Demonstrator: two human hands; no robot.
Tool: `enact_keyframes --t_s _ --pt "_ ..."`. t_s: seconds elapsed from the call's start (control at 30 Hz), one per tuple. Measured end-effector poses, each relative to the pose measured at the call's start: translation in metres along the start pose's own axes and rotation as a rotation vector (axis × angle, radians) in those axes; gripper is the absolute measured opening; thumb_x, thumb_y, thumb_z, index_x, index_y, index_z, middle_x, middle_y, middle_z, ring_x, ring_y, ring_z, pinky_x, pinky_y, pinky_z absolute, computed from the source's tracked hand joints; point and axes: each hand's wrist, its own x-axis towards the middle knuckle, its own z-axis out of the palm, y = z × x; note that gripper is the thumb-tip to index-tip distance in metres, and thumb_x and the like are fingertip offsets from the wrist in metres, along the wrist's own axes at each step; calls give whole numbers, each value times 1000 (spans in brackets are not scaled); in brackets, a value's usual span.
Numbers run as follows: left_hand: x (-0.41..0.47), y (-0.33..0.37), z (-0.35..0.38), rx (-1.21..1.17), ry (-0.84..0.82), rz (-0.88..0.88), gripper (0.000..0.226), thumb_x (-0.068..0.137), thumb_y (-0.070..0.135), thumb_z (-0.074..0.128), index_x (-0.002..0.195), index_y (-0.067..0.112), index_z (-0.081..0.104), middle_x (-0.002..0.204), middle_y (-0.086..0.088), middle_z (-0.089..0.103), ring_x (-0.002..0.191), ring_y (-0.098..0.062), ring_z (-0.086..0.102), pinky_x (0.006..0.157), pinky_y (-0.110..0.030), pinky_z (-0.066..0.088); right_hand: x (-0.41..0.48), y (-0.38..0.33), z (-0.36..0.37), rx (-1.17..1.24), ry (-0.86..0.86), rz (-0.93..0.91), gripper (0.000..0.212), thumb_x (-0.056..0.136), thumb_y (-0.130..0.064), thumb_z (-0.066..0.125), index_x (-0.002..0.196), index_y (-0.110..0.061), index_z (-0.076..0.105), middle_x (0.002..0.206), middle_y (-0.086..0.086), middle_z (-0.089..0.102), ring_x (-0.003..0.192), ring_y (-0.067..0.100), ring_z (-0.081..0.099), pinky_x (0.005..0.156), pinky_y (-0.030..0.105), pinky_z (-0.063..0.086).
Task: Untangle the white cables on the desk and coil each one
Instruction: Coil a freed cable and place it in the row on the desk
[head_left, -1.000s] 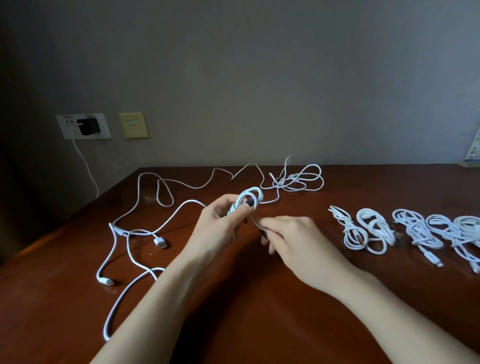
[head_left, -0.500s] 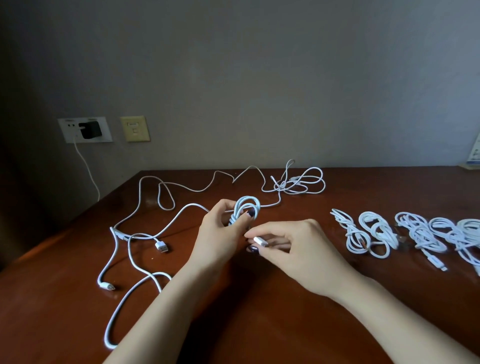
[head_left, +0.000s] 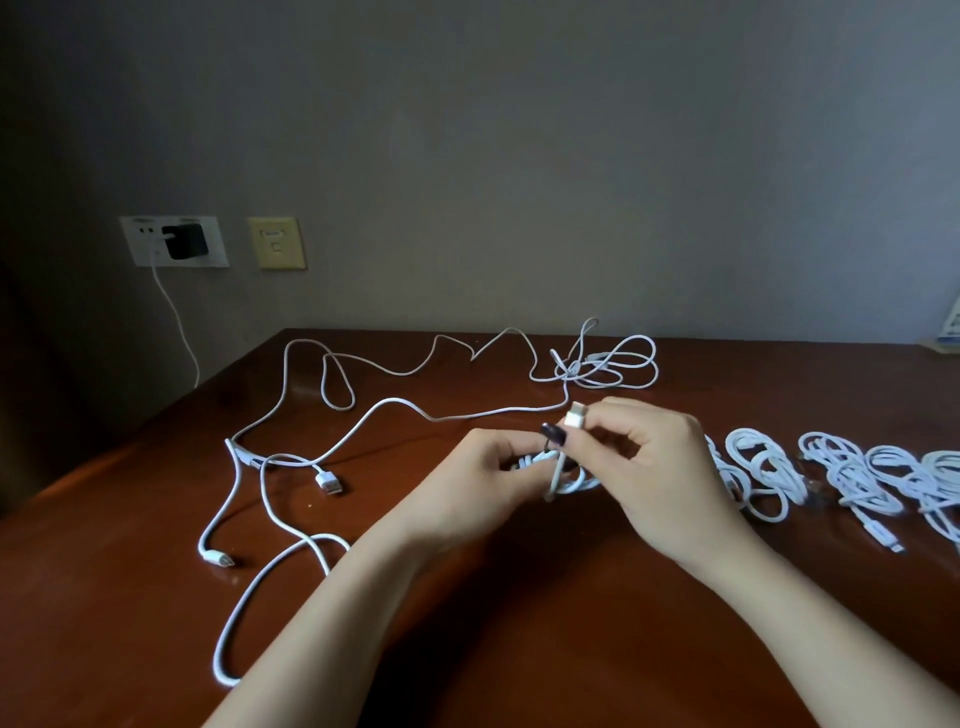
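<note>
White on dark reddish wood. Well left of the grip, on the wall: socket plate (head_left: 140, 244) with a black charger (head_left: 184, 241) plugged in, yellow plate (head_left: 276, 242) just beside it. Nearer, left of the hands on the desk (head_left: 519, 649): loose white cables (head_left: 395, 401) sprawled in long loops, with a flat loose plug (head_left: 328, 480) and a small connector (head_left: 218, 559) lying free. Behind the grip, near the wall: small tangle (head_left: 605, 364). At the centre, low over the wood: left hand (head_left: 467, 483) curled round a small coil (head_left: 571, 480), fingers closed on its loops. Close beside it, right hand (head_left: 660, 467) with thumb and forefinger pinching the end plug (head_left: 575, 418), held just above the bundle, a short tail dropping down across it. Right of the grip: row of wound coils (head_left: 758, 467) flat on the wood, running out of view.
</note>
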Motion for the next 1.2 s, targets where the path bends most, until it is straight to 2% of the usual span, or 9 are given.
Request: enact_keyframes --t_s 0.07,0.2,0.4,0.5,0.57,0.63,0.77,0.93,1.2 --pt "0 4 0 -15 -52 -55 23 96 11 50 90 17 72 70 0 59 57 -5 44 53 -13 32 1 1 -1 35 11 87 37 85 -22 70 53 -34 54 50 -10 45 49 5 37 48 16 27" --pt "4 10 -2 -42 -50 -153 23 86 14 52 76 25 70 63 14 63 65 -2 54 57 -9 37 2 1 0 62 -6 202 25 82 -31 67 58 -34 65 50 -11 55 50 3 43 49 19 30" --pt "-4 6 4 56 -207 -108 28 100 21 45 109 0 62 81 -2 48 60 -5 36 50 -15 31 1 3 -2 78 17 249 26 82 -22 73 56 -26 68 50 -6 60 49 1 50 49 14 35" --pt "-5 11 7 74 -224 -65 27 102 18 39 92 11 63 74 3 48 56 -8 33 50 -19 28 0 8 1 -36 59 210 27 78 -32 75 57 -17 66 52 2 52 49 6 40 48 21 29" --pt "-4 11 6 62 -171 -42 31 102 13 38 84 19 63 67 4 46 52 -8 30 48 -20 25 2 9 1 -80 65 215 22 80 -29 74 62 -19 65 58 -1 51 53 8 41 51 18 31" --pt "-1 7 4 47 -81 -45 29 102 11 38 99 11 67 66 -3 45 45 -4 30 45 -17 25 5 9 0 -40 28 289 5 79 -33 71 76 -31 68 74 -6 60 58 9 51 56 17 40" --pt "3 2 0 -6 90 -26 27 98 21 44 106 11 68 79 -12 50 60 -14 41 57 -24 32 5 10 -3 196 -121 476 9 78 -28 71 86 -32 70 78 -4 70 60 9 64 61 27 56" --pt "2 2 1 -20 189 -39 32 102 13 37 108 -9 59 72 -11 38 52 -11 28 45 -18 24 2 4 3 -5 26 221 30 82 -7 66 83 -37 66 68 -18 67 64 2 65 64 17 53" --pt "4 3 1 -211 278 -100 37 100 10 39 80 16 69 62 -1 52 60 -19 39 56 -27 31 -1 5 7 -224 135 -122 21 81 -11 62 100 -15 70 80 -19 54 68 4 51 58 23 49"
